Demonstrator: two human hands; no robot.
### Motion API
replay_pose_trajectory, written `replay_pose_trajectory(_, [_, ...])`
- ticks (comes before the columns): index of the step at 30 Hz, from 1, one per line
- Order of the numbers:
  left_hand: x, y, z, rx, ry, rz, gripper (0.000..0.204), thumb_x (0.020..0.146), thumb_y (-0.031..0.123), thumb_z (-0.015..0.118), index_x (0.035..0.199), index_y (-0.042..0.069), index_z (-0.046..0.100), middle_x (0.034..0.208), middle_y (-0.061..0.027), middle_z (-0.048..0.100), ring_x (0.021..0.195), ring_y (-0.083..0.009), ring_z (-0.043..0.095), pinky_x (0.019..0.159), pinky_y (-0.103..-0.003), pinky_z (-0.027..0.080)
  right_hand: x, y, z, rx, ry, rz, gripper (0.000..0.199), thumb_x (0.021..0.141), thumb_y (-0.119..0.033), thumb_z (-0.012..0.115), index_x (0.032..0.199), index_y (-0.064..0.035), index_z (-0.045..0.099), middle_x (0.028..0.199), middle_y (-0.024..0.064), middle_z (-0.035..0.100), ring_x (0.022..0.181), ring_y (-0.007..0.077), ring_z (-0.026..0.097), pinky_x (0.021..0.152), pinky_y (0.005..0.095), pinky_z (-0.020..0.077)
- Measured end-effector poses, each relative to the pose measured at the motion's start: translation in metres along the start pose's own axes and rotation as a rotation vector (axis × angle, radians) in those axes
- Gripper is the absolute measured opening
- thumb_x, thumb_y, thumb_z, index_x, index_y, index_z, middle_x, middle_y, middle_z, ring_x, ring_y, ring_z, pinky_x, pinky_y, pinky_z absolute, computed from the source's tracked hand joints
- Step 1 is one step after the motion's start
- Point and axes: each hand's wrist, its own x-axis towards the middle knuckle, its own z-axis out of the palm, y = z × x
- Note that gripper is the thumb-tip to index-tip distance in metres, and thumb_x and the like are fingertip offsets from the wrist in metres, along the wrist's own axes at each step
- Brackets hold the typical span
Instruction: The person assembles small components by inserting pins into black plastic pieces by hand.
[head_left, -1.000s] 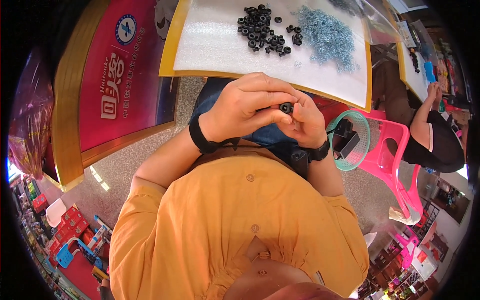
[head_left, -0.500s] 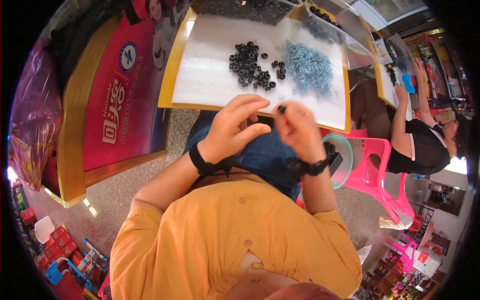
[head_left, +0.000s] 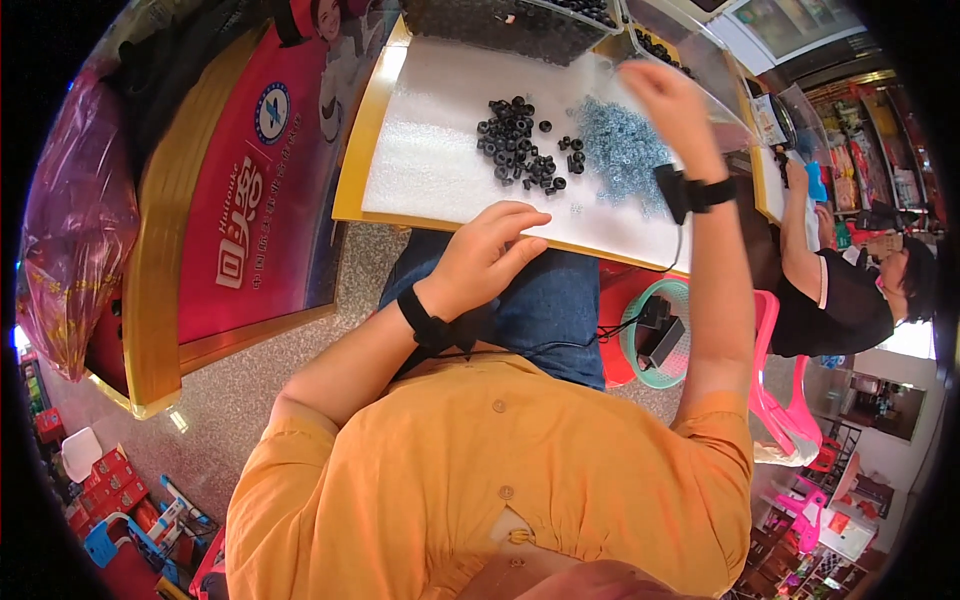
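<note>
Over the near edge of the white-covered table (head_left: pixel 420 190), my left hand (head_left: pixel 490 258) is open, thumb and fingers apart in a curve with nothing visible between them. My right hand (head_left: pixel 668 100) is stretched out above the far side of a pile of small clear bluish pieces (head_left: pixel 622 145), beside a clear plastic bin (head_left: pixel 690 55). Its fingers are bent and close together; whatever they hold, if anything, is hidden. To the left of the bluish pile lies a cluster of small black ring-shaped parts (head_left: pixel 515 135), with several more black parts (head_left: pixel 573 155) between the two.
Another clear bin (head_left: pixel 510 35) of black parts stands at the table's far edge. By my right forearm, a green basket (head_left: pixel 655 370) holds black devices with cables. A pink chair (head_left: pixel 780 400) and a seated person (head_left: pixel 850 285) are at right; a pink-panelled counter (head_left: pixel 260 200) is at left.
My right hand, which held a small black part near my left hand, has swung forward and right toward the far bin. My left hand stays by the table's near edge. The view has shifted slightly.
</note>
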Motion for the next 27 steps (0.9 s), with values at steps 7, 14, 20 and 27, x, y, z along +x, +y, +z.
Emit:
replay_pose_trajectory(7, [0.000,-0.006,0.000,-0.005,-0.016,-0.033,0.026,0.094,0.016,0.064,0.117,0.004,0.067,0.114,-0.0108,0.063,0.090,-0.0171,0.063,0.071,-0.025,0.052,-0.034,-0.029,0.083,-0.207,-0.306,-0.064,0.026,0.087,-0.023,0.066,0.109,-0.0104,0.072,0.093,0.0125,0.068,0.090,0.0311,0.065,0.079,0.0414,0.0528])
replay_pose_trajectory(14, [0.006,-0.006,-0.003,-0.378,0.021,-0.370,0.025,0.098,0.018,0.060,0.117,0.003,0.067,0.108,-0.0062,0.065,0.074,-0.0093,0.060,0.063,-0.022,0.049,-0.047,-0.057,0.061,0.060,-0.323,0.023,0.023,0.084,-0.017,0.071,0.105,-0.0070,0.071,0.095,0.0082,0.065,0.084,0.0203,0.062,0.071,0.0303,0.0496])
replay_pose_trajectory(20, [0.007,-0.001,-0.010,-0.829,-0.022,-0.554,0.029,0.097,0.024,0.064,0.112,0.000,0.069,0.089,-0.0016,0.066,0.068,-0.0063,0.056,0.058,-0.021,0.046,-0.120,-0.110,0.048,0.463,-0.229,-0.156,0.025,0.077,-0.010,0.079,0.100,-0.0079,0.071,0.099,0.0051,0.064,0.087,0.0183,0.063,0.070,0.0296,0.0495])
replay_pose_trajectory(27, [0.004,0.004,-0.006,-0.721,-0.216,-0.603,0.028,0.094,0.022,0.067,0.113,0.002,0.069,0.083,0.0004,0.065,0.065,-0.0051,0.055,0.057,-0.021,0.045,-0.172,-0.108,0.053,0.554,-0.164,0.012,0.023,0.081,-0.007,0.076,0.103,-0.0074,0.071,0.101,0.0067,0.064,0.084,0.0174,0.063,0.066,0.0273,0.0492])
